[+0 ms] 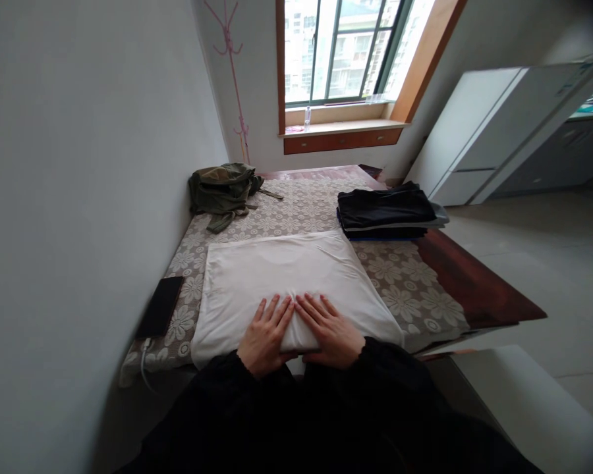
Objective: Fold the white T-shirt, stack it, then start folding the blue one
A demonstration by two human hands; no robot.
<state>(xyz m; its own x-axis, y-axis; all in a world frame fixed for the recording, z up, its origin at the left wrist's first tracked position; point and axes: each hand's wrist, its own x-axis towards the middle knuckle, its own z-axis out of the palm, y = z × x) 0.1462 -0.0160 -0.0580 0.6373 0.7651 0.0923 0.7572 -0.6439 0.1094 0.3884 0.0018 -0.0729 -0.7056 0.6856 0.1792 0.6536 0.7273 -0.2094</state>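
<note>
Both hands lie flat, palms down, on the near edge of a folded white cloth (286, 276), side by side with the fingers extended and slightly spread; neither hand pinches or grips anything. The left hand (265, 336) and the right hand (332, 334) meet at the index fingertips, and the cloth bunches slightly under them. Black sleeves cover both forearms up to the wrists. The white cloth occupies the near centre of the tabletop (469, 283), resting on a lace cover with a flower pattern (400, 289) that leaves the dark red wood exposed along the right side. A black phone (160, 306) lies to the left of the cloth, just beside it near the wall, with a white cable (143, 359) trailing off the near edge. Farther back on the right, a stack of folded dark garments (388, 210) sits well apart from the hands. At the far left corner lies a crumpled olive-green bag (222, 187). Beyond the tabletop, a window (343, 49) with a wooden sill holds a small clear bottle (307, 117).
</note>
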